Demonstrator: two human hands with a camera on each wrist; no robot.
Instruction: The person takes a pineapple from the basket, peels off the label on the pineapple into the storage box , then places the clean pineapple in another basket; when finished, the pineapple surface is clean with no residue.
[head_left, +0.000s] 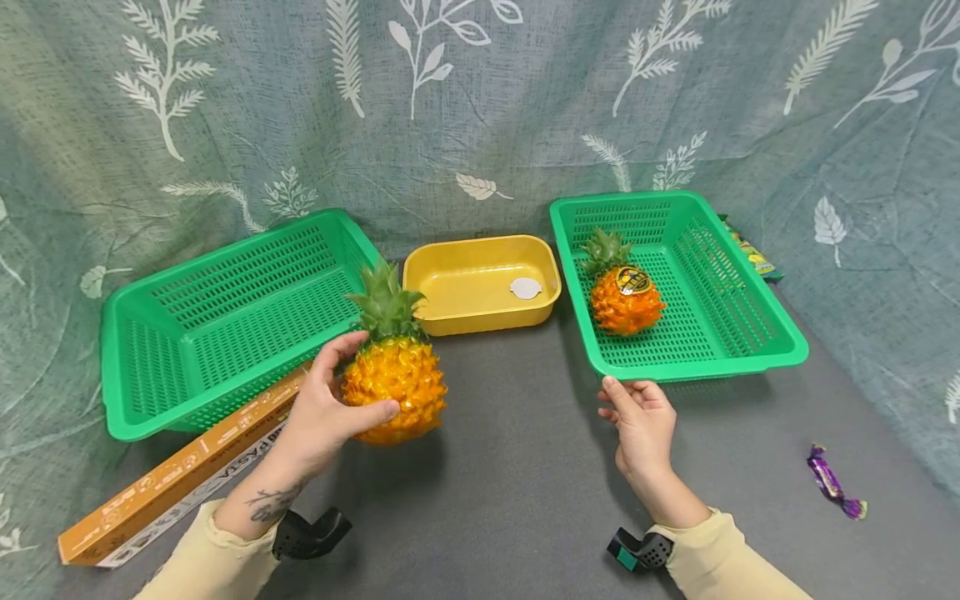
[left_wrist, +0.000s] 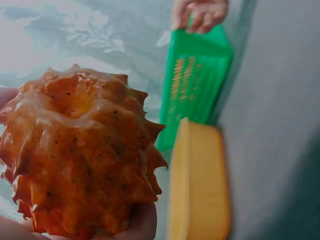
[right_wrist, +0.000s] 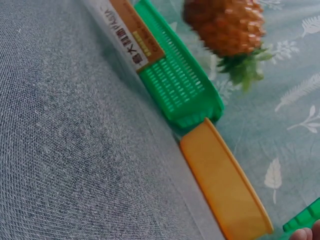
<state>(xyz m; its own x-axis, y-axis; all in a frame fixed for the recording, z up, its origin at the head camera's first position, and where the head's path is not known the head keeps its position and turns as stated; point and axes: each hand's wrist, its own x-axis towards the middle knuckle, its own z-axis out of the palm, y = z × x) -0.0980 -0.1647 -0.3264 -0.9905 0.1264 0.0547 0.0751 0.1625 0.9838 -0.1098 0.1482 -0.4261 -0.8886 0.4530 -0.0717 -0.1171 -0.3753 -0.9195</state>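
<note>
- While the person's left hand (head_left: 327, 412) grasps a bumpy, glossy yellow-orange pineapple (head_left: 405, 379) with a spiky green leaf crown (head_left: 386, 304), that fruit hangs above the dark grey counter (head_left: 517, 467), near the gap between the left-hand basket and the tray.
- At its near left corner, a rectangular, perforated green plastic basket (head_left: 697, 368) is pinched on the rim by the right hand (head_left: 643, 421).
- Inside that basket a second, orange pineapple (head_left: 626, 312) with a dark oval sticker (head_left: 633, 281) lies by the left wall; a tug on the rim could slide the basket and set this fruit rolling.
- With the thumb across the front of a rounded, shiny body, the left hand's hold could slip if it loosens, and the pineapple would probably drop and roll.
- Should the held fruit swing low to the right, it might knock the shallow yellow rectangular tray (head_left: 487, 321), shifting the flat white oval piece (head_left: 526, 288) in it.
- Close to the left forearm, a long orange-and-white cardboard pasta box (head_left: 187, 467) lies along another perforated green basket (head_left: 240, 333); a careless sweep could shove both.
- Well apart on the right, a purple twist-wrapped candy (head_left: 827, 475) seems least at risk.
</note>
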